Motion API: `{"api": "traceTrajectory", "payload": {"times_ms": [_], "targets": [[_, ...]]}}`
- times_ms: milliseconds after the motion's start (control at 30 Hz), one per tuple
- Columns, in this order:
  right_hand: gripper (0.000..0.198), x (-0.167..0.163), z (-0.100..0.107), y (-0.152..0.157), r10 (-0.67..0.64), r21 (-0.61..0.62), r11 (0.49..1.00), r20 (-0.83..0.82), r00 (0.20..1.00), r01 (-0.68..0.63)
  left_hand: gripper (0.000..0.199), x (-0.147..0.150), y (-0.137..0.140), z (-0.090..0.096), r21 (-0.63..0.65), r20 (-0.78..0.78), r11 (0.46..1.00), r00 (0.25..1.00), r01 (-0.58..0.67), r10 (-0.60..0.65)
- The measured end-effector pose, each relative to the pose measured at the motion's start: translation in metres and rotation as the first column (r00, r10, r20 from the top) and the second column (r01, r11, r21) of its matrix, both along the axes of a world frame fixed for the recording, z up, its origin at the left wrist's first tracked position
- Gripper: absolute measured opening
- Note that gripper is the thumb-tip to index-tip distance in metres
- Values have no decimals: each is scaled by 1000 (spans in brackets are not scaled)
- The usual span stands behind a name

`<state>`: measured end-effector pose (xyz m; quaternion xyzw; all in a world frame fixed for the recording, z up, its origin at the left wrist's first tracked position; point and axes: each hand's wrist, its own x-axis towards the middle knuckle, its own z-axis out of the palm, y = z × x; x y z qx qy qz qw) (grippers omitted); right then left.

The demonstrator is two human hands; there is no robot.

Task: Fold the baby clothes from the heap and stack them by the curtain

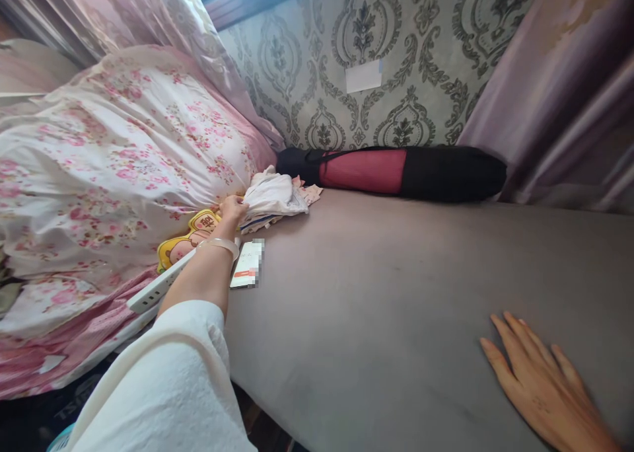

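Note:
My left hand [232, 209] reaches out to the back left, its fingers closed at the near left edge of a pile of folded clothes [275, 194]. White cloth lies on top of that pile, with patterned and blue-edged layers beneath. Just what the fingers pinch is too small to make out. Below the wrist lies a phone [246, 265] with a lit screen. A white power strip [148, 299] and a yellow cartoon cushion [183, 244] are beside the forearm. At the lower right, my right hand [545, 379] rests with spread fingers on the grey covered surface [386, 293], holding nothing.
A long black and red bag [366, 170] lies along the patterned wall [307, 55]. Floral bedding [123, 141] is heaped at the left. A pink curtain [555, 108] hangs at the right. The grey surface's front edge drops away near the bottom middle.

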<state>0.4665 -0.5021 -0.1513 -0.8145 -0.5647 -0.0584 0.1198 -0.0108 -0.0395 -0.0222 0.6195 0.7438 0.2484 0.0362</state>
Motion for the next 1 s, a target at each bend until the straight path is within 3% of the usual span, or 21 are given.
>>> {"api": "traceTrajectory", "payload": {"times_ms": [100, 367, 500, 600, 733, 900, 1000], "targets": [[79, 0, -1, 0, -26, 9, 1000, 23, 999, 25, 39, 6, -1, 4, -49, 4, 996, 997, -78, 79], [79, 3, -9, 2, -34, 1, 999, 66, 997, 34, 31, 24, -16, 12, -10, -46, 999, 998, -42, 42], [78, 1, -7, 2, -36, -25, 999, 64, 997, 38, 29, 37, -24, 28, 67, -80, 991, 990, 119, -114], [78, 0, -4, 2, -46, -31, 998, 64, 997, 48, 29, 53, -28, 44, 157, -5, 955, 967, 253, -255], [77, -2, -3, 2, -48, -35, 998, 57, 997, 50, 31, 86, -33, 62, 254, 266, 903, 873, 346, -409], [74, -5, -1, 3, -63, -44, 997, 59, 996, 66, 28, 138, -42, 76, 265, 571, 918, 719, 296, -397], [72, -6, 1, 2, -61, -53, 997, 66, 996, 64, 40, 167, -53, 77, 285, 691, 907, 589, 310, -419]]}}
